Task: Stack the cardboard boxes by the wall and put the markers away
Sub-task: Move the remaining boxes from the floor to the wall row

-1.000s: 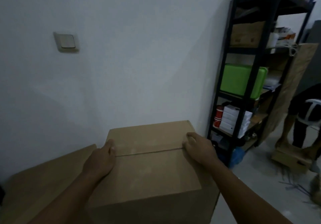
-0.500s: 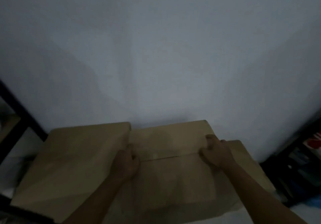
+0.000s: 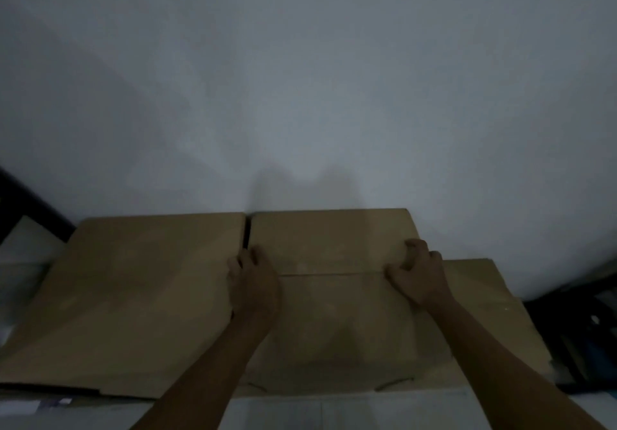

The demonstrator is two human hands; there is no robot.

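A brown cardboard box (image 3: 334, 316) stands against the white wall, its top flaps closed with a seam across the middle. My left hand (image 3: 252, 282) grips its left edge and my right hand (image 3: 419, 274) grips its right edge, fingers curled over the sides. A second, larger cardboard box (image 3: 143, 296) sits directly to its left, touching it, top at about the same height. Another cardboard box (image 3: 480, 299) lies lower, under and to the right of the held one. No markers are in view.
The white wall (image 3: 300, 96) rises right behind the boxes. A black shelf frame (image 3: 20, 196) shows at the far left and dark shelving (image 3: 581, 323) at the far right. Pale floor (image 3: 334, 409) lies in front of the boxes.
The view has swung left and down from the shelves to the wall. The box in my hands has gone down against the wall, beside the larger box.
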